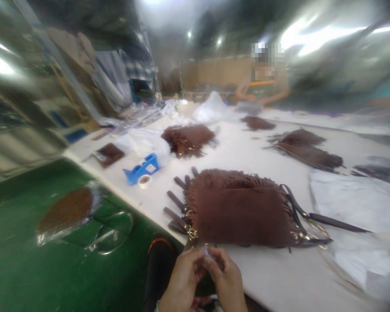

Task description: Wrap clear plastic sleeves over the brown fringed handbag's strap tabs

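Observation:
My left hand (pixel 184 273) and my right hand (pixel 226 275) meet at the near edge of the table, fingers closed in a pinch. Between their fingertips is a small, pale, shiny piece (pixel 207 250), too small and blurred to name. Just beyond them lies a brown fringed bag (pixel 237 212), flat on the table. Dark straps (pixel 174 201) with gold-coloured metal clasps (pixel 191 232) stick out on its left side. A longer dark strap (pixel 339 222) with gold rings trails off its right side.
On the white table (pixel 247 149) are a blue tape dispenser (pixel 142 169), a tape roll (pixel 144 181), more brown fringed pieces (pixel 190 138) and white sheets (pixel 354 208). A round stool (pixel 66 212) stands on the green floor at left. Another person (pixel 263 86) is across the table.

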Demonstrator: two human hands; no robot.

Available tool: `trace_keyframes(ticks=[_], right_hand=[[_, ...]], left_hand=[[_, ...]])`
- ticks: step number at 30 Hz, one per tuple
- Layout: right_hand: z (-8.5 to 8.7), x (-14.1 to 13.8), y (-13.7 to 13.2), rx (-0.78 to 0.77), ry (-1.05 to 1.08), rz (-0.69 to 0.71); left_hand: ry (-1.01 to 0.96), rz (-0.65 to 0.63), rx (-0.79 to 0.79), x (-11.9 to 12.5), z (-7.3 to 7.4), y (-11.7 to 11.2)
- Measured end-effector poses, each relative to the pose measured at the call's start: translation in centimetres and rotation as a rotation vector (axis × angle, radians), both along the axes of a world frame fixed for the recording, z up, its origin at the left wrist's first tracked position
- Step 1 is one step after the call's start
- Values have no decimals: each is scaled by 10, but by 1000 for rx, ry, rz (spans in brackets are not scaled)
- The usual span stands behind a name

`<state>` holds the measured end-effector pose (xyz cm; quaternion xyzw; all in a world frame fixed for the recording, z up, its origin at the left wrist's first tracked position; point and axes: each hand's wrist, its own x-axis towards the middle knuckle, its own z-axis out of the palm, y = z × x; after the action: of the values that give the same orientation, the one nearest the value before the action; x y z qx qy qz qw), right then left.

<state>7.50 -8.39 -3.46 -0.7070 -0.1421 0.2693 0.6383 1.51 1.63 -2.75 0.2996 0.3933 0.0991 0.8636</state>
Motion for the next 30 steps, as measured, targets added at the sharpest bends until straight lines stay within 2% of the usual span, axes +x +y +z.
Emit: trace_keyframes(ticks=[5, 8, 11, 15, 19, 21, 25, 27, 30], right_hand=[[-10, 6, 1, 120, 200, 9], [-19, 6, 3, 170, 343, -24], [-25, 4, 4, 207, 463, -64], [-25, -1, 3, 254, 531, -83], [-18, -4, 6, 255, 507, -89], [-16, -5, 8, 268, 524, -103], [-15, -5, 9, 370, 626, -119], [-14, -5, 9, 442, 693, -120], [-10, -5, 7, 498, 795, -71]], left_hand=[[27, -76, -88, 2, 6, 10], [-74, -156, -100, 1, 0, 16], [-119, -184, -28, 0, -9, 19], [-46, -102, 86, -1, -18, 14], [23, 15, 204, -2, -17, 7], [-17, 10, 133, -3, -13, 5], [-106, -43, -158, -3, -7, 5], [-136, -92, -270, -3, -8, 8], [-231, -153, -349, -4, -14, 14]])
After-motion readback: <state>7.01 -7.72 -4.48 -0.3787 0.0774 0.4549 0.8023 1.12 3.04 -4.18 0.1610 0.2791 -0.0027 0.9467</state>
